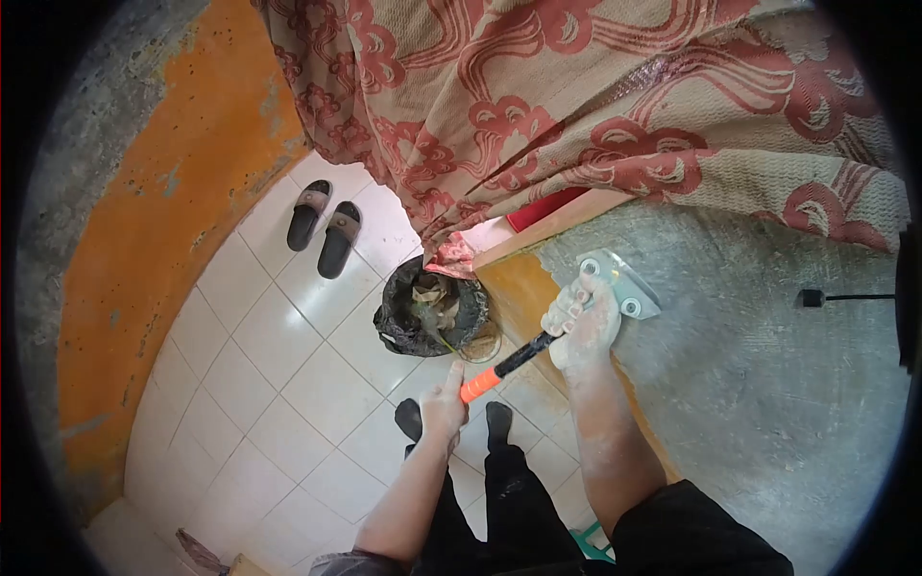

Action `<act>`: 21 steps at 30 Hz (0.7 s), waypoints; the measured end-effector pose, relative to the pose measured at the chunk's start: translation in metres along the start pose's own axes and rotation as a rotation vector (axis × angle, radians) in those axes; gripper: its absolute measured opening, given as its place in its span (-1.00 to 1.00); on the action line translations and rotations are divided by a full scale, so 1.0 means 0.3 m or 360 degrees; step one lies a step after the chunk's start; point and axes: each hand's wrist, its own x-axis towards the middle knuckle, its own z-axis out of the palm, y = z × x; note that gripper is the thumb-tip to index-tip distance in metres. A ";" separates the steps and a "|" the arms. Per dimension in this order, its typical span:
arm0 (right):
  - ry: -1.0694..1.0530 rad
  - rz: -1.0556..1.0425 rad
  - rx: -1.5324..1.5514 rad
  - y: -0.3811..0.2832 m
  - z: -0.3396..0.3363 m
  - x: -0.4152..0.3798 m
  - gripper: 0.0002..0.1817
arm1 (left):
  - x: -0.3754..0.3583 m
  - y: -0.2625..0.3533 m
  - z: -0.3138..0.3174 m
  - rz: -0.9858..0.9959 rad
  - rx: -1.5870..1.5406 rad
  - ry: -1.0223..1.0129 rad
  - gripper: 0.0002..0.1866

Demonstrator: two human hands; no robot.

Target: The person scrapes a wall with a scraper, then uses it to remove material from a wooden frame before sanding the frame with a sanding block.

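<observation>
Scraper (524, 355) sits seemingly against the grey wall (759, 394), left hand (443, 408) gripping its orange handle (480, 385), right hand (588, 324) clasped near its blade (642, 284). Scraping appears in hand; another stroke calls for steady pressure.

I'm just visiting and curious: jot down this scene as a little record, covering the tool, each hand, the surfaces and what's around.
Tool: scraper, its blade at the grey wall
Left hand: closed on the orange end of the handle
Right hand: closed near the scraper's head
Floor: white tiles
Nearby: black bag with debris inside, two slippers, red-patterned cloth
</observation>
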 end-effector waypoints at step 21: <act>0.0086 0.0071 -0.0095 0.026 -0.022 0.020 -0.70 | -0.005 -0.049 -0.016 -0.0041 0.0063 0.0022 -0.56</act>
